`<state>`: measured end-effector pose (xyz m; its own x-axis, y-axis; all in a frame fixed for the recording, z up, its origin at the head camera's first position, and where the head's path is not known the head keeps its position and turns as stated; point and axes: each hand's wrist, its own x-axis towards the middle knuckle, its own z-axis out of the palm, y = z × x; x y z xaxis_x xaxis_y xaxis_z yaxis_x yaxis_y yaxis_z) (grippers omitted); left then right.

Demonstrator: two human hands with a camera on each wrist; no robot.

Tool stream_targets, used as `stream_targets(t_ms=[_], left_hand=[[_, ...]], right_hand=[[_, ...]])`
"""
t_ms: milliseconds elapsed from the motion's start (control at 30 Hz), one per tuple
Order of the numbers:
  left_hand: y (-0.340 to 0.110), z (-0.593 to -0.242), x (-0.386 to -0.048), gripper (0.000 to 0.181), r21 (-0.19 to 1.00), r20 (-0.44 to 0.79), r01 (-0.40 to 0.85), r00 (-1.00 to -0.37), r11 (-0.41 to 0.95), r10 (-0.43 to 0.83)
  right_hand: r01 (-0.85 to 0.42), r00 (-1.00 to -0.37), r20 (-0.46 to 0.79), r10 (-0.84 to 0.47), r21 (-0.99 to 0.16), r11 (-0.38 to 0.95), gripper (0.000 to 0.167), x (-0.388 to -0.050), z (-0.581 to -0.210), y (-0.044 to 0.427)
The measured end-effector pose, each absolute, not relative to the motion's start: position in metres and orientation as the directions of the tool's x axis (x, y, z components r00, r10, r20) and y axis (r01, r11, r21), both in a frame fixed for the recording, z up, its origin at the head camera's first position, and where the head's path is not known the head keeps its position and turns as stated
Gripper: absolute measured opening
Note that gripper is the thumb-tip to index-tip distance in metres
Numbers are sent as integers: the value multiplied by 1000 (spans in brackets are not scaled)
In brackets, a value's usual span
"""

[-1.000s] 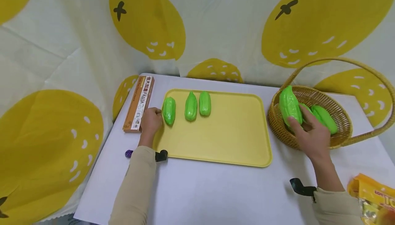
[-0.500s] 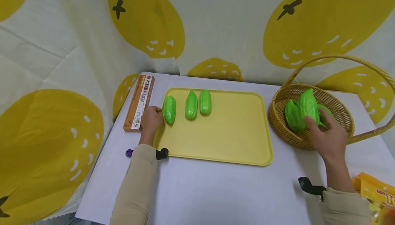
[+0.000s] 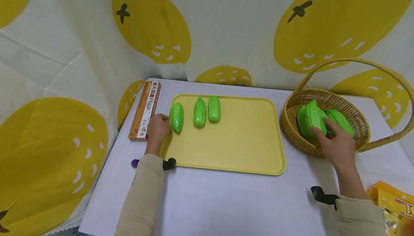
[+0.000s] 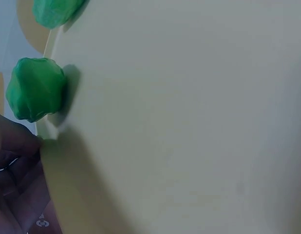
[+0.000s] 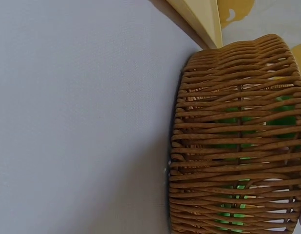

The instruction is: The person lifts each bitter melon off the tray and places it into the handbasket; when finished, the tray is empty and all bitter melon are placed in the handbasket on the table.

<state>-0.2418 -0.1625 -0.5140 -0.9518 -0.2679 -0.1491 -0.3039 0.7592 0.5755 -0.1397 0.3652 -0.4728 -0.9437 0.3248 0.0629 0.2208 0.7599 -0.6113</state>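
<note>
My right hand (image 3: pixel 339 146) reaches over the near rim of the wicker basket (image 3: pixel 291 133), thumb and fingers around a ridged green toy gourd (image 3: pixel 314 118). Partly behind it lies a second gourd (image 3: pixel 301 118), and another gourd (image 3: pixel 341 121) is at the basket's right side. With thumb and curled fingers, my left hand (image 3: pixel 157 128) pinches the left rim of the yellow tray (image 3: pixel 242 146). Three gourds lie on that tray, the nearest gourd (image 3: pixel 176 118) just beside this hand. In the left wrist view, the thumb presses the tray rim near a gourd (image 4: pixel 37 90).
A pasta box (image 3: pixel 145 110) lies left of the tray. The basket's tall handle (image 3: pixel 388 72) arches over to the right. A yellow snack bag (image 3: pixel 392 203) is at the lower right. Fruit-patterned cloth (image 3: pixel 226 24) hangs behind the white table (image 3: pixel 233 200).
My right hand first carried the gourd rightward over the basket, then came lower and slightly left with it among the others. The left hand has stayed on the tray rim.
</note>
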Motion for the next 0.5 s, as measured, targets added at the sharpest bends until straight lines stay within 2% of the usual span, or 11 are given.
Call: stream_targets(t_ms=[500], left_hand=[[-164, -517, -243, 33, 597, -141, -294, -954, 747, -263]], right_hand=[[142, -976, 58, 212, -571, 809, 71, -144, -480, 353]])
